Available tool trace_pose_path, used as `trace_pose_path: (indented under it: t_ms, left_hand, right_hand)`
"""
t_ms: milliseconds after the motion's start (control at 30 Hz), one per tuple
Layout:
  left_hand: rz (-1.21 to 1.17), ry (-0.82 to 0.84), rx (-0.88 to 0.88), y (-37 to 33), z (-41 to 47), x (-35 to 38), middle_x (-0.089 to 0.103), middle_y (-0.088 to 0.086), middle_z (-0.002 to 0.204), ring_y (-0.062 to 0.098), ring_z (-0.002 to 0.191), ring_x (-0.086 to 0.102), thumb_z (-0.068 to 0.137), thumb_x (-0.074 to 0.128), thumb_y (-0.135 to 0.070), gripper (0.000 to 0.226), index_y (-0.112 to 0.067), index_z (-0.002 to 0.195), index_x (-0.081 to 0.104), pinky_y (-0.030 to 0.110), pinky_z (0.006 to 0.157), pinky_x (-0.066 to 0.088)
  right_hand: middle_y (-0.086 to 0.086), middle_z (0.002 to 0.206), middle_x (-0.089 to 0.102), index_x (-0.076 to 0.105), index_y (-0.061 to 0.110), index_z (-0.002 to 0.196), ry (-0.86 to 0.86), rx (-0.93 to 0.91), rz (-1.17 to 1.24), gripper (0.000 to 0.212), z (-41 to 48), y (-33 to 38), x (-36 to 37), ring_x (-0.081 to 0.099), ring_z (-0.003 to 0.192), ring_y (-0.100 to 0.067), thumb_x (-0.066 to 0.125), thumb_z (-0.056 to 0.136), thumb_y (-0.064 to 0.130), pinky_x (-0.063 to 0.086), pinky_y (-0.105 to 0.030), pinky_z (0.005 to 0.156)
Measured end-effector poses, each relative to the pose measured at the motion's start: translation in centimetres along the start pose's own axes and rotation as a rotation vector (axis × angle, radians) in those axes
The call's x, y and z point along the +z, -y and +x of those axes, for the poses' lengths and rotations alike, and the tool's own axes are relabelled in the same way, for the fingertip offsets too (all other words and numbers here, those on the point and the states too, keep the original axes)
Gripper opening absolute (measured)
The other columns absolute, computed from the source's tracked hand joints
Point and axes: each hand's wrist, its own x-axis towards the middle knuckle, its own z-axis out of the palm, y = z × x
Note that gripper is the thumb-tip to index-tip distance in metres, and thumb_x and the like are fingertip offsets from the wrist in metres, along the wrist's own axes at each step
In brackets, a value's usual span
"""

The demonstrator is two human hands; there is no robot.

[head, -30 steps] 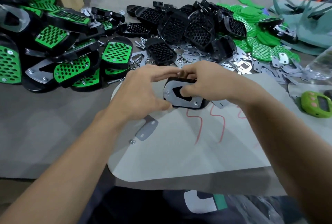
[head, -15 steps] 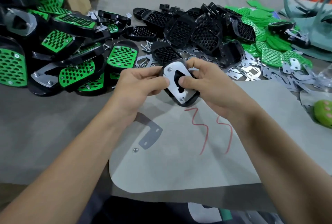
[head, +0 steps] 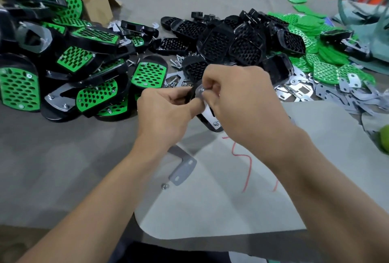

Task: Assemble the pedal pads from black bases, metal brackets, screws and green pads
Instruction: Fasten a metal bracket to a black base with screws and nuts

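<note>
Gripping the black base (head: pixel 208 125), left hand (head: pixel 166 114) faces right hand (head: pixel 242 98) pinching its screw (head: pixel 202 89).

Left hand (head: pixel 166 113) and right hand (head: pixel 242 102): both bare. Forearms (head: pixel 315 178) bare from the wrists down to the lower frame edge. Below the tabletop's near edge, a dark garment (head: pixel 168 253) covers the torso. It carries a pale patch (head: pixel 246 258), only partly in view and its details blurred.
</note>
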Motion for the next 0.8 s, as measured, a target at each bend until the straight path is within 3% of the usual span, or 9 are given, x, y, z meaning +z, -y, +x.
trace_pose_path:
  t_ms: [133, 233, 367, 467, 567, 633, 733, 800]
  left_hand:
    - [-0.02, 0.015, 0.049, 0.4, 0.0, 0.1, 0.072, 0.019, 0.073, 0.011, 0.063, 0.049, 0.067, 0.081, -0.029, 0.015, -0.042, 0.074, 0.08, 0.034, 0.065, 0.046]
    - [-0.056, 0.015, 0.101, 1.0, 0.1, 0.1, 0.074, 0.009, 0.074, 0.008, 0.069, 0.054, 0.064, 0.079, -0.033, 0.017, -0.046, 0.074, 0.079, 0.037, 0.068, 0.052]
    - [-0.122, 0.083, 0.13, 1.9, 0.1, 0.2, 0.067, 0.0, 0.079, 0.01, 0.077, 0.057, 0.069, 0.084, -0.03, 0.013, -0.031, 0.081, 0.08, 0.04, 0.075, 0.053]
    - [-0.117, 0.08, 0.192, 2.1, 0.0, 0.3, 0.067, -0.004, 0.075, 0.007, 0.073, 0.056, 0.073, 0.086, -0.034, 0.013, -0.037, 0.084, 0.08, 0.035, 0.071, 0.054]
    - [-0.035, 0.057, 0.252, 2.4, -0.1, 0.2, 0.057, -0.006, 0.069, 0.005, 0.068, 0.046, 0.08, 0.084, -0.037, 0.026, -0.014, 0.086, 0.074, 0.033, 0.055, 0.047]
    - [0.001, 0.065, 0.282, 2.5, 0.0, 0.1, 0.051, 0.0, 0.064, 0.007, 0.067, 0.042, 0.083, 0.082, -0.032, 0.029, -0.006, 0.085, 0.071, 0.041, 0.049, 0.043]
    - [-0.046, 0.094, 0.287, 2.3, -0.1, 0.3, 0.061, -0.003, 0.065, 0.005, 0.067, 0.049, 0.079, 0.084, -0.028, 0.013, -0.02, 0.088, 0.079, 0.041, 0.053, 0.05]
    - [-0.138, 0.083, 0.241, 1.9, -0.2, 0.7, 0.07, -0.01, 0.073, 0.002, 0.071, 0.057, 0.076, 0.086, -0.028, 0.019, -0.04, 0.089, 0.081, 0.033, 0.063, 0.057]
  right_hand:
    - [0.005, 0.07, 0.031, 0.032, 0.021, 0.083, 0.038, -0.089, -0.293, 0.031, -0.3, 1.4, 0.1, 0.036, 0.066, -0.026, 0.062, 0.089, 0.011, 0.017, -0.033, 0.049]
    - [0.002, 0.077, 0.037, 0.034, 0.02, 0.084, 0.059, -0.069, -0.335, 0.026, -0.3, 2.1, -0.3, 0.036, 0.068, -0.027, 0.059, 0.088, 0.012, 0.017, -0.035, 0.051]
    - [-0.004, 0.068, 0.051, 0.034, 0.019, 0.076, -0.036, -0.094, -0.33, 0.034, -0.7, 2.4, -0.1, 0.044, 0.06, -0.034, 0.067, 0.077, 0.008, 0.005, -0.027, 0.049]
    - [-0.001, 0.063, 0.045, 0.035, 0.018, 0.066, -0.098, 0.12, -0.151, 0.03, -1.1, 2.2, 0.8, 0.037, 0.062, -0.03, 0.058, 0.085, 0.017, 0.015, -0.036, 0.05]
    - [-0.006, 0.061, 0.057, 0.06, 0.011, 0.066, -0.177, 0.358, 0.117, 0.016, -1.0, 1.8, 1.6, 0.052, 0.067, -0.032, 0.06, 0.08, 0.017, 0.039, -0.038, 0.058]
    - [-0.009, 0.058, 0.061, 0.068, 0.008, 0.065, -0.211, 0.438, 0.241, 0.013, -0.9, 1.7, 1.6, 0.058, 0.066, -0.032, 0.063, 0.075, 0.015, 0.05, -0.041, 0.061]
    - [-0.007, 0.056, 0.058, 0.062, 0.009, 0.065, -0.231, 0.368, 0.155, 0.015, -1.2, 1.5, 1.5, 0.056, 0.062, -0.031, 0.06, 0.077, 0.019, 0.048, -0.04, 0.056]
    - [-0.003, 0.06, 0.054, 0.053, 0.013, 0.069, -0.227, 0.271, -0.008, 0.017, -1.4, 1.3, 1.8, 0.053, 0.062, -0.028, 0.052, 0.082, 0.024, 0.039, -0.034, 0.054]
